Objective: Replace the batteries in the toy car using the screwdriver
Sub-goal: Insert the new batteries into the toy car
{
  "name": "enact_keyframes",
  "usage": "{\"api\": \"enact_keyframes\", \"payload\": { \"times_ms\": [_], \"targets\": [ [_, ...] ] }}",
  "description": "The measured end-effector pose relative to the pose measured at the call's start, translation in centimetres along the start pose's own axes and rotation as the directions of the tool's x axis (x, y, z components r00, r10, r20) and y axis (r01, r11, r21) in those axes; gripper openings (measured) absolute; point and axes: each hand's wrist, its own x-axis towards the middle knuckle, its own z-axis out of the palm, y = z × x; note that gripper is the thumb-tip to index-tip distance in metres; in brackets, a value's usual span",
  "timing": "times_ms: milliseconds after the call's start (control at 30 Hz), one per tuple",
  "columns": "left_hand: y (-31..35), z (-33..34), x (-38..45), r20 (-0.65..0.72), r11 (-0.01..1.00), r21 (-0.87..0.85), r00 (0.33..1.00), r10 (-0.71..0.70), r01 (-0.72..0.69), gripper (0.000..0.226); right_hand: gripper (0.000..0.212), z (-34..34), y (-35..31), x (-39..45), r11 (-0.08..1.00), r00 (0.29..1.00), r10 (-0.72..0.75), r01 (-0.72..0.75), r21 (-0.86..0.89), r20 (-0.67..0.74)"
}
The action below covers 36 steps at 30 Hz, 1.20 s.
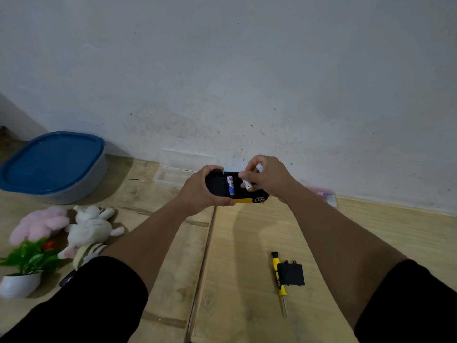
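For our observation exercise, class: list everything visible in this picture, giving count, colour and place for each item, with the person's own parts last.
toy car: one, yellow and black, upside down, held near the wall
batteries: at least two, white; one in the car, one pinched
screwdriver: one, yellow-black, floor right
battery cover: one, black, beside screwdriver
lidded tub: one, blue-grey, left
plush toys: pink, white, striped, left
potted plant: one, green, white pot
left hand: grips car
right hand: pinches battery

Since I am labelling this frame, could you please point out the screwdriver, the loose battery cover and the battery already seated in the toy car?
screwdriver (278,276): head view, on its yellow and black handle.
battery cover (291,274): head view, middle of the black panel.
seated battery (231,185): head view, on its blue and white label.
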Motion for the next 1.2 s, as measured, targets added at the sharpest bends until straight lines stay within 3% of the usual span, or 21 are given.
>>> {"api": "enact_keyframes", "payload": {
  "times_ms": [100,267,600,967,1200],
  "targets": [
    [0.3,-0.1,0.1,-0.012,1.0,0.018,1.0,0.004,-0.004,0.085,0.019,0.3,-0.3,0.3,0.946,0.998,-0.059,0.054,-0.319,-0.006],
    [0.4,0.1,0.3,-0.012,1.0,0.018,1.0,0.0,0.0,0.084,0.019,1.0,-0.8,0.6,0.892,0.993,-0.113,0.122,-0.435,0.047],
    [0.5,-0.2,0.5,-0.02,1.0,-0.021,1.0,-0.014,0.014,0.082,0.035,0.0,-1.2,0.8,0.912,0.992,-0.119,0.126,-0.389,0.044],
    [0.3,-0.6,0.4,0.042,0.999,-0.033,0.998,0.045,-0.043,0.084,0.091,-0.8,-1.1,0.7,0.857,0.993,-0.044,0.092,-0.507,0.106],
    [0.2,-0.8,0.1,0.067,0.997,-0.012,0.995,0.077,-0.076,0.082,0.083,-0.5,-0.9,0.4,0.847,0.983,-0.027,0.12,-0.517,0.183]
  ]
}}
